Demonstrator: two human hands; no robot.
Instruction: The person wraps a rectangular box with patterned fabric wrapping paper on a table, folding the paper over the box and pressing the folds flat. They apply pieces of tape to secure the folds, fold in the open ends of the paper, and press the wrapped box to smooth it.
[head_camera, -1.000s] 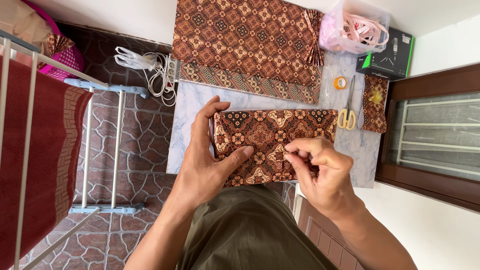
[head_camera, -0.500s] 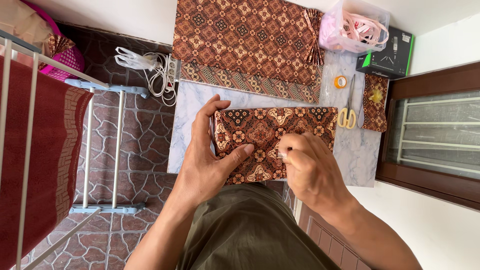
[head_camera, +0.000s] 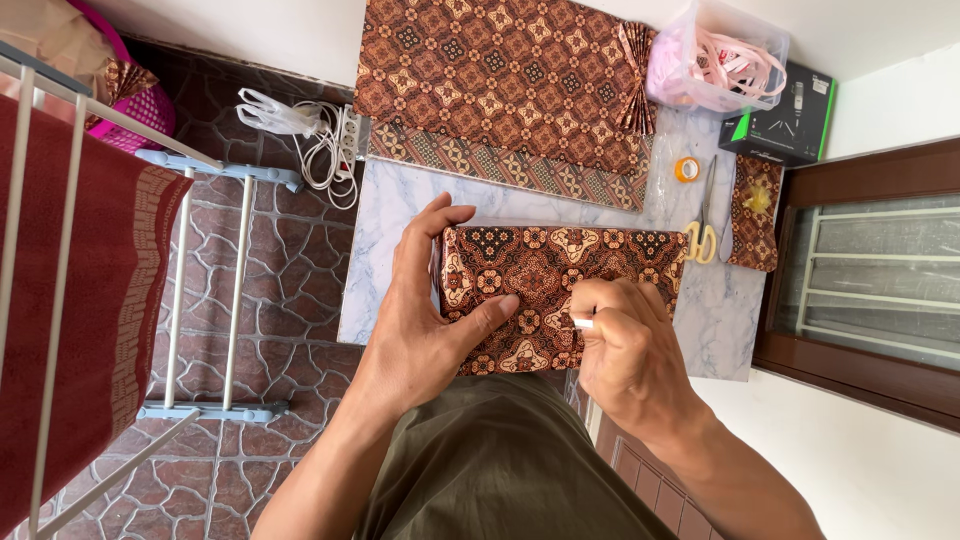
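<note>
On the white marbled tabletop (head_camera: 400, 215), the long rectangular box wrapped in brown batik-patterned paper (head_camera: 545, 275) lies crosswise, left hand (head_camera: 425, 315) clasping its left end, right hand (head_camera: 625, 350) fingers (head_camera: 590, 300) curled closed, pressing its near-right face.

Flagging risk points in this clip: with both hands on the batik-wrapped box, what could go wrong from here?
The wrapped box sits near the front edge of the marble table; pressure from the right hand might push it off. The left hand only steadies one end, so the paper seam could shift or crease. The scissors lie close by the box and might get knocked.
</note>
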